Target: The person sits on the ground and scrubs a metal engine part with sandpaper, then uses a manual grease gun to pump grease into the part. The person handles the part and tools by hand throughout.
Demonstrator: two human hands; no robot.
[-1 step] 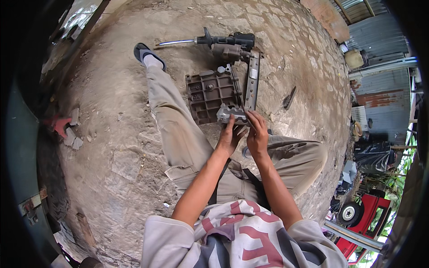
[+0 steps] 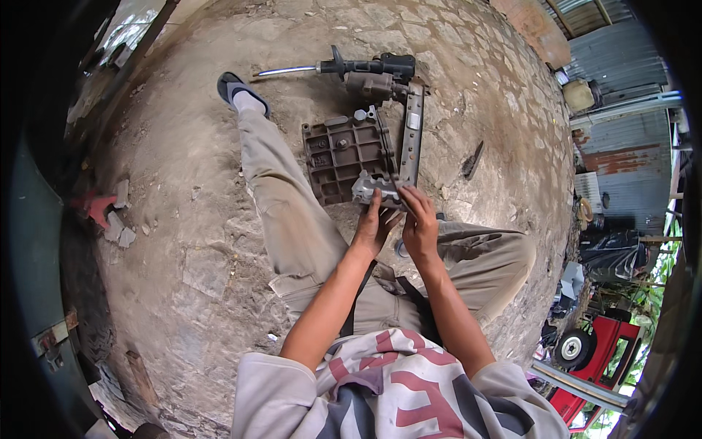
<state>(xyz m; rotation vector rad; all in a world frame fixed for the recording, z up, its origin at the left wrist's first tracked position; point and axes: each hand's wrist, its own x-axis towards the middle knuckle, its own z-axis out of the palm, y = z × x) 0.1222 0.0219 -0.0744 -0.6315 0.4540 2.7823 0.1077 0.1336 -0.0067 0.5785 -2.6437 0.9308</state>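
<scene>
Between my legs, I hold a silver-grey cast metal part (image 2: 371,188) over the near right corner of a ribbed engine block (image 2: 344,157). My left hand (image 2: 376,230) grips it from the near side, thumb on top and fingers curled beneath. Closed against its right end are the fingers of my right hand (image 2: 420,228). My hands hide the part's near underside. The brown block lies on the ground, its square pockets facing up.
A long riveted metal bar (image 2: 413,132) lies right of the block. Beyond are a rusty cylindrical motor (image 2: 369,84) and a black shock absorber (image 2: 373,67). A dark flat scrap (image 2: 473,161) rests farther right on stony ground. A red stand (image 2: 93,208) stands left. A red vehicle (image 2: 603,351) is outside.
</scene>
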